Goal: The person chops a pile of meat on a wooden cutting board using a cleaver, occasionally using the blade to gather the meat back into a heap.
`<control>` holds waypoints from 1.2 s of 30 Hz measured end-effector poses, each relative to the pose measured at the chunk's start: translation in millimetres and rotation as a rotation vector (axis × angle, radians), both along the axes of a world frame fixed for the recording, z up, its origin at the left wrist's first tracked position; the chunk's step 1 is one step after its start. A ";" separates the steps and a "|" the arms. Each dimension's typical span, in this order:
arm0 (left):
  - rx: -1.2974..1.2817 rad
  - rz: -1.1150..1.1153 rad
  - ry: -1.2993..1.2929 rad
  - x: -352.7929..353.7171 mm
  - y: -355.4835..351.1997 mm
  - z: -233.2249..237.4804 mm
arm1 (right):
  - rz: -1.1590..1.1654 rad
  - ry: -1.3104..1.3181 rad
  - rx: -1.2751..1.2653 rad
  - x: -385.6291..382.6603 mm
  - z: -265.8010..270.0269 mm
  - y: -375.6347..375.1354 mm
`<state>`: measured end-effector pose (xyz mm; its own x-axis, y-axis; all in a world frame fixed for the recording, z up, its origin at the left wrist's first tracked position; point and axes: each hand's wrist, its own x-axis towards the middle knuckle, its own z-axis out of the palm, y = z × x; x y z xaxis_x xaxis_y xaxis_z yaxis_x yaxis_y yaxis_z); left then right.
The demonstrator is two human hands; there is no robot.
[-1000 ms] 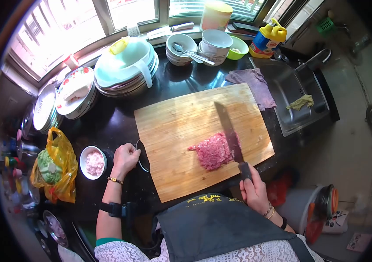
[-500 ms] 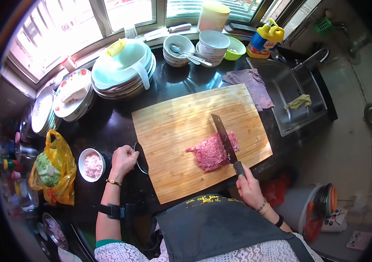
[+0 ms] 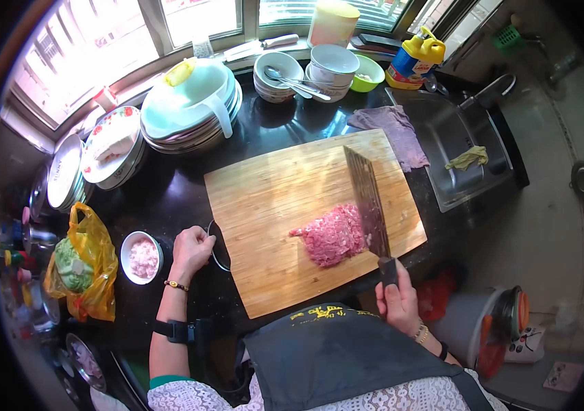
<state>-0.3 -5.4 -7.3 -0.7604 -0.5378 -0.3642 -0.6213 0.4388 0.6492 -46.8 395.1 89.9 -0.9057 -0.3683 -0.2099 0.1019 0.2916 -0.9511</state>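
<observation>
My right hand [image 3: 399, 301] is wrapped round the dark handle of a cleaver [image 3: 369, 195]. The broad blade is raised and tilted at the right side of a flattened heap of minced meat [image 3: 327, 236], partly covering the view of it. Under the meat lies a wooden cutting board [image 3: 258, 212]. At the board's left edge, my left hand [image 3: 191, 248] pinches a thin metal ring handle [image 3: 219, 259] with fingers closed. Beside that hand stands a small white bowl [image 3: 125, 264] of pale pink mince.
A yellow plastic bag [image 3: 105, 267] with a green cabbage is at left. Along the window stand stacked plates [image 3: 66, 171], a pale blue strainer [image 3: 162, 113], bowls [image 3: 278, 92] with spoons, and a yellow-blue bottle [image 3: 412, 65]. A purple cloth [image 3: 402, 140] lies by the sink [image 3: 449, 195].
The cleaver has been lifted from the meat and shifted right, its blade face now turned more into view. My right hand moved slightly right and down. My left hand stays at the ring.
</observation>
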 end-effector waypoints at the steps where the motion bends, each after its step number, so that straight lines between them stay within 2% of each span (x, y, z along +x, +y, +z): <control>1: -0.007 -0.012 0.003 -0.1 0.1 1.2 | 0.005 -0.012 0.098 -1.1 -12.6 -1.8; 2: 0.000 -0.013 -0.005 -0.9 0.9 3.4 | 0.048 -0.102 0.194 -6.7 -24.4 -6.1; 4: 0.010 -0.004 -0.019 -1.5 1.7 7.4 | 0.063 -0.166 0.166 -9.8 -23.1 -2.8; 7: 0.001 0.003 0.001 -0.7 3.0 7.2 | 0.033 -0.102 0.096 -2.8 9.7 -5.0; 10: -0.006 0.000 -0.008 -0.9 1.5 4.0 | -0.025 -0.004 -0.003 4.9 -5.6 -3.4; 11: -0.004 -0.007 -0.011 -1.4 1.2 4.4 | 0.026 -0.004 0.134 -0.4 -15.9 -7.3; 12: -0.002 -0.015 -0.015 -1.7 0.9 4.9 | 0.105 -0.141 0.200 -10.1 -22.4 -11.5; 14: -0.002 -0.012 -0.013 -2.6 -1.4 6.8 | 0.067 -0.245 0.158 -10.9 -9.6 -12.1; 17: 0.001 -0.016 -0.005 -0.8 0.6 5.6 | 0.016 -0.096 0.082 2.9 16.0 -12.2; 20: 0.008 -0.023 -0.016 -1.3 -1.1 4.2 | 0.019 0.050 0.088 8.0 -14.9 -9.3; 21: 0.017 -0.027 -0.020 -2.1 -1.1 5.1 | 0.059 -0.103 0.174 0.9 -20.8 -14.7; 24: 0.033 -0.016 -0.031 -1.4 -2.2 9.5 | 0.074 -0.198 0.176 -3.9 -8.4 -15.0; 28: 0.063 0.005 -0.035 -2.9 -0.3 7.0 | 0.116 0.066 0.015 11.7 12.7 -7.6; 29: 0.074 0.010 -0.038 -3.1 -0.5 8.2 | 0.093 0.129 0.052 15.8 -10.1 -4.1; 30: 0.085 0.017 -0.040 -3.4 -0.7 9.2 | 0.102 0.015 0.215 13.7 -16.4 -10.8; 32: 0.084 0.014 -0.035 -5.4 1.0 10.0 | 0.173 -0.096 0.292 4.1 -23.4 -14.1; 36: 0.096 0.016 -0.014 -3.5 0.0 9.7 | 0.160 -0.055 0.176 11.3 7.3 -13.7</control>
<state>-3.7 -5.4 2.4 -0.7462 -0.5122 -0.4252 -0.6373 0.3651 0.6786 -35.4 381.4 97.2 -0.8245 -0.4593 -0.3306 0.0911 0.4688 -0.8786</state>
